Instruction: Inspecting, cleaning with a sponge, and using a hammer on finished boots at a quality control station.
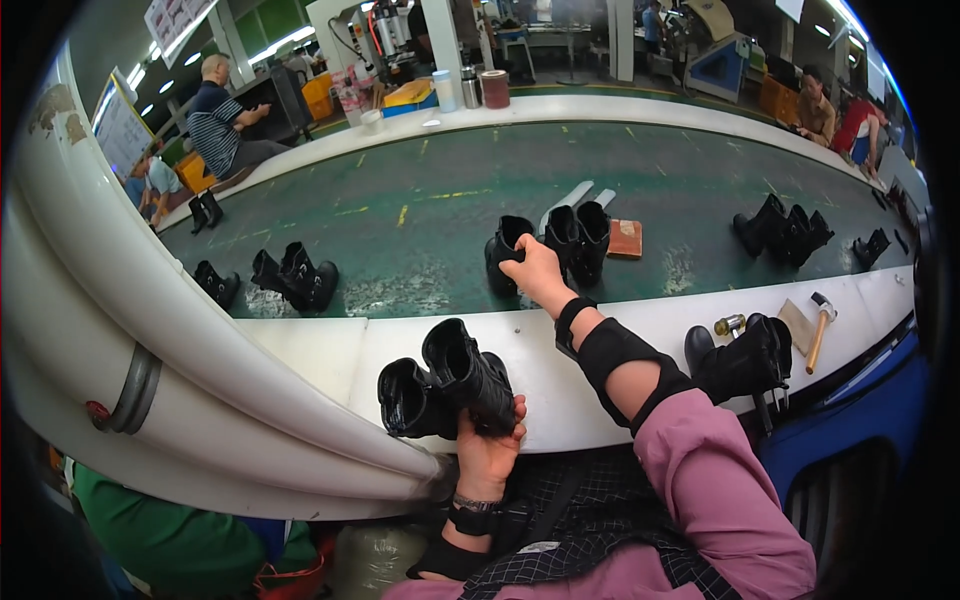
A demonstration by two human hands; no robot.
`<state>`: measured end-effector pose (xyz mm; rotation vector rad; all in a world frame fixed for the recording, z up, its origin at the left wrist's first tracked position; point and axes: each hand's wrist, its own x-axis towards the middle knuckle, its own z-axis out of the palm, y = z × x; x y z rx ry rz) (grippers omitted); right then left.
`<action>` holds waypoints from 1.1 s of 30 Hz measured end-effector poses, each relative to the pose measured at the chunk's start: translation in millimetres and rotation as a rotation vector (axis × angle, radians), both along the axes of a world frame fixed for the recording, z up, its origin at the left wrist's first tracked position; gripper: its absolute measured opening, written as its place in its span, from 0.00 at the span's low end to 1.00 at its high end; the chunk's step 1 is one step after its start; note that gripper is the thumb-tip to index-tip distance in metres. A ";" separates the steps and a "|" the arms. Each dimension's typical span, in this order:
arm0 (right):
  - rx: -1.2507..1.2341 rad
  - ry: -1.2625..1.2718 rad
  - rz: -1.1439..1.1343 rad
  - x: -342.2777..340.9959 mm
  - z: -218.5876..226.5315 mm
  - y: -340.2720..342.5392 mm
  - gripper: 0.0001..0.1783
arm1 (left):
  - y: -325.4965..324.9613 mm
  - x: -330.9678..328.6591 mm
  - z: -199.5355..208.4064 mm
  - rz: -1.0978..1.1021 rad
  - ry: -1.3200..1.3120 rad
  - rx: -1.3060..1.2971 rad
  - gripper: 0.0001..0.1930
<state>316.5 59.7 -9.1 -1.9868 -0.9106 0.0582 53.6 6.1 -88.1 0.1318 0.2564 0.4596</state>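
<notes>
My left hand (487,452) grips a black ankle boot (480,385) from below and behind, over the white ledge nearest me. Close against its left side is a second black boot (405,405), with its opening facing up. Reaching out over the green belt, my right hand (538,270) pinches the upper edge of another black boot (502,262). Just right of that hand, two more black boots (590,245) stand together on the belt. The fingertips of my left hand are partly hidden behind the boot it holds.
Thick white pipes (190,330) curve along my left. On the right of the ledge (640,305) are black boots (730,365), a hammer (820,335) and a brass-coloured tool (730,325). A reddish-brown block (625,238) and more boots (298,280) sit on the green belt (400,210). People sit beyond it.
</notes>
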 end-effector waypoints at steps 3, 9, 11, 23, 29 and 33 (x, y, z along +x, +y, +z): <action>0.330 0.096 -0.003 -2.8 2.7 -0.8 0.15 | -0.5 1.3 -2.9 -0.001 -0.049 0.028 0.31; 0.625 0.261 0.182 -38.0 44.3 -95.2 0.13 | 2.2 -0.4 -5.9 0.001 -0.083 0.021 0.35; 0.609 0.209 0.145 -66.7 45.3 -147.0 0.14 | 3.1 -2.7 -2.0 -0.063 -0.098 0.050 0.36; 0.376 -0.428 0.344 -149.8 -15.9 -282.5 0.17 | -32.1 29.6 23.3 -0.270 -0.204 -0.121 0.37; 0.349 -0.445 0.452 -158.1 -44.7 -295.3 0.09 | -49.8 28.3 38.8 -0.324 -0.191 -0.137 0.34; 0.310 0.145 0.689 -152.7 -29.6 -323.2 0.09 | -58.9 27.8 57.3 -0.274 0.026 -0.067 0.34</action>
